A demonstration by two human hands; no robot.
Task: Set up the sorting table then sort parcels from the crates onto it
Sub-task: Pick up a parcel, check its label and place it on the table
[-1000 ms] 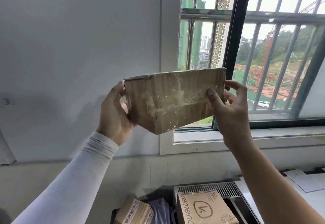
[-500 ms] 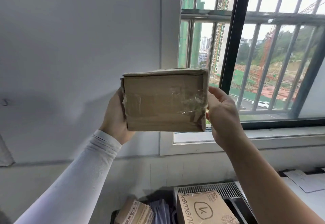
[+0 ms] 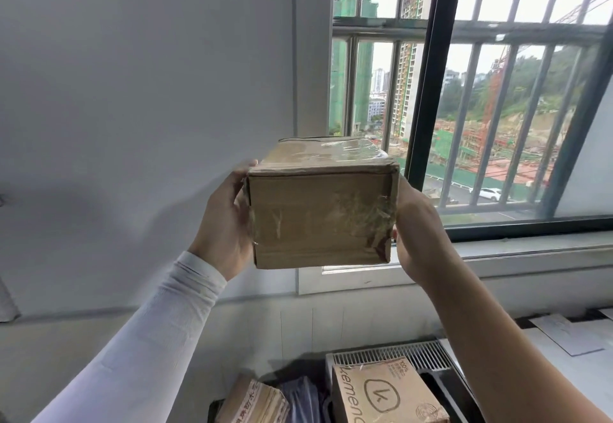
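Parcels numbered four: one box (image 3: 320, 210) held up before the window (image 3: 464, 91), three below at the bottom edge, a printed carton (image 3: 384, 396), a taped bundle (image 3: 253, 404) and a dark bag (image 3: 303, 396). The box was brown cardboard, wrapped in wrinkled clear tape. Left hand (image 3: 225, 220) and right hand (image 3: 419, 227) clasped its two sides; their fingers were hidden behind it.

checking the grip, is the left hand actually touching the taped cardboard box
Touching. The head view shows the left hand flat against the left side of the taped cardboard box, a fingertip over its top edge, no gap.
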